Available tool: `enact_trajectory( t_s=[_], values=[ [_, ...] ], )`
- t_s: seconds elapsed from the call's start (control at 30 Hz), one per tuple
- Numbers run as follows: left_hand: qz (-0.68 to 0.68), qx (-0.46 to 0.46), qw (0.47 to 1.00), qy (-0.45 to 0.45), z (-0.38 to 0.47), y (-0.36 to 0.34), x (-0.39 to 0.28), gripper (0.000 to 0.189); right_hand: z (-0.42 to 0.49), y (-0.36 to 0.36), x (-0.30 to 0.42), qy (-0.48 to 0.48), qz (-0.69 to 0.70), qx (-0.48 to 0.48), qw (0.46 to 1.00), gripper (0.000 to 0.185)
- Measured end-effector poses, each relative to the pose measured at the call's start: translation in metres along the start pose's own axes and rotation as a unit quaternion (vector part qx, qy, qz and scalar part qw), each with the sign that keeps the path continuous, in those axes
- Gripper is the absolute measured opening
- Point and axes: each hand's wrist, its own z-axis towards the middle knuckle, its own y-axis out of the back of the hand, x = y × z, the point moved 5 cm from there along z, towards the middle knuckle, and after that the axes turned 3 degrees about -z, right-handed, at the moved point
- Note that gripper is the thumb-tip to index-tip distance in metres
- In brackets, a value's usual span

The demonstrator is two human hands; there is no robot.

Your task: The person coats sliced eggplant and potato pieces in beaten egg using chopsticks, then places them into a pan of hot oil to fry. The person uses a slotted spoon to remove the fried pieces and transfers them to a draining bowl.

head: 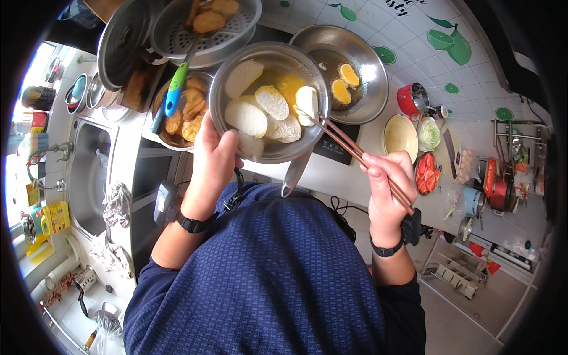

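My left hand (pixel 214 146) grips the near-left rim of a metal bowl (pixel 270 153), thumb over the edge. Inside lie several pale oval slices (pixel 245 119), some dusted with white powder, and yellow liquid (pixel 284 83) that looks like beaten egg. In my right hand (pixel 390 188) is a pair of brown chopsticks (pixel 355 153), their tips at a white slice (pixel 307 105) by the bowl's right side. Behind the bowl, a steel frying pan (pixel 368 88) holds oil and two yellow-coated pieces (pixel 345 84). Its handle (pixel 293 175) seems to show below the bowl.
Left of the bowl, a pan (pixel 156 104) holds fried pieces under a green-and-blue-handled utensil (pixel 176 88). A perforated steamer (pixel 164 31) stands behind. Rightward are a cream bowl (pixel 400 133), cut tomatoes (pixel 427 173), cabbage (pixel 429 133) and a knife (pixel 449 148). A sink (pixel 88 177) is far left.
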Motion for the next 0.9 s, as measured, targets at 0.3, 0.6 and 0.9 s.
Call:
enact_trajectory(
  t_s=[0.3, 0.6, 0.9],
  values=[
    [-0.022, 0.002, 0.999, 0.027, -0.002, 0.006, 0.004, 0.051, -0.006, -0.046, 0.009, 0.220, -0.104, 0.038, 0.969, 0.031],
    [-0.067, -0.015, 0.997, 0.029, -0.006, 0.006, 0.015, 0.038, 0.017, -0.043, 0.004, 0.087, 0.040, 0.033, 0.995, 0.016],
    [-0.063, -0.008, 0.994, 0.085, -0.013, 0.016, 0.015, 0.035, 0.032, -0.008, -0.002, 0.044, 0.126, -0.031, 0.991, 0.016]
  ],
)
